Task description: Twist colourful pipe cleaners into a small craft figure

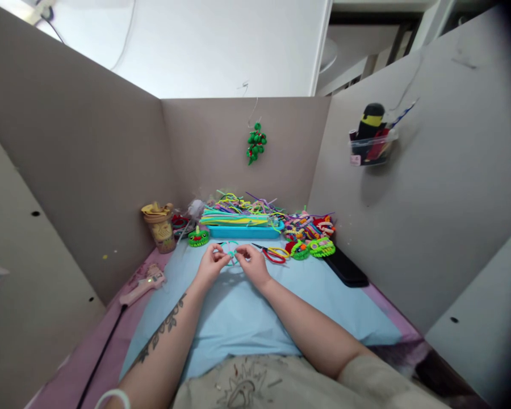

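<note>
- We hold a teal pipe cleaner [230, 248], bent into a loop, above the far part of the light blue mat [238, 318]; it sits between both hands, raised clear of the cloth so that it can be turned freely.
- Our left hand [212, 264] is closed, fingertips pinched on the left side of the loop.
- Our right hand [252, 263] is likewise closed, pinching the right side. The two hands nearly touch, which keeps the thin wire steady at one short section.
- Red-handled scissors [272, 255] lie on the mat just beside the right hand, within easy reach.
- A teal tray [243, 232] piled with loose stems stands just beyond the hands.
- Finished coloured pieces [310, 234] are grouped to the right of the tray; one green piece [198, 237] sits to its left.
- A glue gun [143, 286] rests at the mat's left edge, well apart from the hands, cord trailing toward us.
- A green ornament [256, 142] hangs on the back panel.
</note>
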Motion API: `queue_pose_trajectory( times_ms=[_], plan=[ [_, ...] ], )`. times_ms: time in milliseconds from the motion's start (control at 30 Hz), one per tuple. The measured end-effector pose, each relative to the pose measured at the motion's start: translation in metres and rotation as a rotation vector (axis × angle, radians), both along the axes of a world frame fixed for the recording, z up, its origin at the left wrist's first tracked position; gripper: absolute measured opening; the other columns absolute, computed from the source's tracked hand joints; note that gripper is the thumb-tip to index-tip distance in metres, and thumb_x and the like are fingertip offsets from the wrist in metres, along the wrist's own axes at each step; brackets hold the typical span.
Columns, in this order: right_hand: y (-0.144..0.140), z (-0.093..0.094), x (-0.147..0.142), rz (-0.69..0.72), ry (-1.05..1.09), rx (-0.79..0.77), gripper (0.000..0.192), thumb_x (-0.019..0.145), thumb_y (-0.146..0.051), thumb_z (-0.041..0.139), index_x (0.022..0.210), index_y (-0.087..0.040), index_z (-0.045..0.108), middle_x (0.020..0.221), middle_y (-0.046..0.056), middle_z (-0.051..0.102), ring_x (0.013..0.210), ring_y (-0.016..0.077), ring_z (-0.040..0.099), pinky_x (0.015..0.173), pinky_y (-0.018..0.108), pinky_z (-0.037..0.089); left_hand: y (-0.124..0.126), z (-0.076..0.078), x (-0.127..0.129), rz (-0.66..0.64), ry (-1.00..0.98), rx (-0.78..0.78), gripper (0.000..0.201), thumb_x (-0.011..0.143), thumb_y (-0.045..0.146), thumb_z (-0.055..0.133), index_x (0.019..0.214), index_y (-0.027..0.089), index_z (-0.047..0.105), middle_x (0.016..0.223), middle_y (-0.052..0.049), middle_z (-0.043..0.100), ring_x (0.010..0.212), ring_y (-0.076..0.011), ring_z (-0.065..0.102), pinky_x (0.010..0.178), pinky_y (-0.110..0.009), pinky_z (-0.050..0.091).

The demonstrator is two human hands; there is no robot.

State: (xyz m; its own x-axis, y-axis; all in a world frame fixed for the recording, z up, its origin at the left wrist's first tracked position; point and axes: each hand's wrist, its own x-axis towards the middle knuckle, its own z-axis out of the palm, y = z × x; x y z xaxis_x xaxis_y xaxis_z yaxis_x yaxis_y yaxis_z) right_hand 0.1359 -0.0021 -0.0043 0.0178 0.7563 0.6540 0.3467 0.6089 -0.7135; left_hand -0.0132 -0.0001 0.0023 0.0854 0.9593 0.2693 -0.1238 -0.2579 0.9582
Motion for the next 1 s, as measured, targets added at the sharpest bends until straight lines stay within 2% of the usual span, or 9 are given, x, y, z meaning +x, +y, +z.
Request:
queue_pose_trajectory(
  times_ms=[133, 300, 500, 733, 1000],
  plan=[
    [-0.002, 0.003, 0.0, 0.007, 0.046, -0.065, 0.012, 0.073, -0.027, 0.054, 0.079, -0.018, 0.058, 0.069, 0.001, 0.06, 0.062, 0.0132, 0.054, 0.06, 0.025, 0.045, -0.001, 0.001, 0.0, -0.002, 0.058, 0.04, 0.04, 0.06, 0.035, 0.072, 0.081, 0.02, 0.042, 0.056, 0.005, 0.055, 0.046, -0.0073, 0.048, 0.047, -0.018, 0.029],
    [0.002, -0.003, 0.001, 0.027, 0.017, -0.043, 0.013, 0.074, -0.029, 0.053, 0.075, -0.018, 0.06, 0.07, 0.001, 0.061, 0.066, 0.0142, 0.055, 0.064, 0.026, 0.045, -0.001, 0.0, 0.0, 0.005, 0.099, 0.044, 0.039, 0.058, 0.034, 0.072, 0.081, 0.019, 0.044, 0.06, 0.005, 0.055, 0.042, -0.0046, 0.04, 0.044, -0.017, 0.026],
    [0.005, -0.009, 0.001, 0.004, -0.021, 0.005, 0.013, 0.076, -0.026, 0.054, 0.075, -0.02, 0.065, 0.075, 0.003, 0.067, 0.075, 0.0173, 0.059, 0.071, 0.03, 0.047, -0.001, -0.002, 0.001, 0.006, 0.089, 0.063, 0.038, 0.06, 0.033, 0.071, 0.081, 0.02, 0.043, 0.059, 0.005, 0.055, 0.043, -0.0052, 0.042, 0.045, -0.017, 0.027],
    [0.004, -0.006, 0.001, -0.034, -0.071, 0.088, 0.015, 0.078, -0.025, 0.053, 0.081, -0.02, 0.067, 0.079, 0.004, 0.068, 0.077, 0.0174, 0.059, 0.075, 0.031, 0.047, -0.003, 0.001, 0.004, -0.008, 0.012, 0.006, 0.041, 0.058, 0.035, 0.073, 0.08, 0.02, 0.041, 0.056, 0.006, 0.054, 0.048, -0.008, 0.049, 0.048, -0.018, 0.031],
    [0.002, -0.003, 0.002, -0.008, -0.168, 0.119, 0.015, 0.078, -0.02, 0.051, 0.078, -0.021, 0.066, 0.076, 0.004, 0.066, 0.078, 0.0182, 0.058, 0.074, 0.031, 0.045, 0.001, -0.005, 0.002, -0.006, 0.052, 0.077, 0.038, 0.062, 0.032, 0.07, 0.083, 0.02, 0.04, 0.059, 0.006, 0.053, 0.044, -0.0053, 0.043, 0.045, -0.017, 0.029]
  ],
)
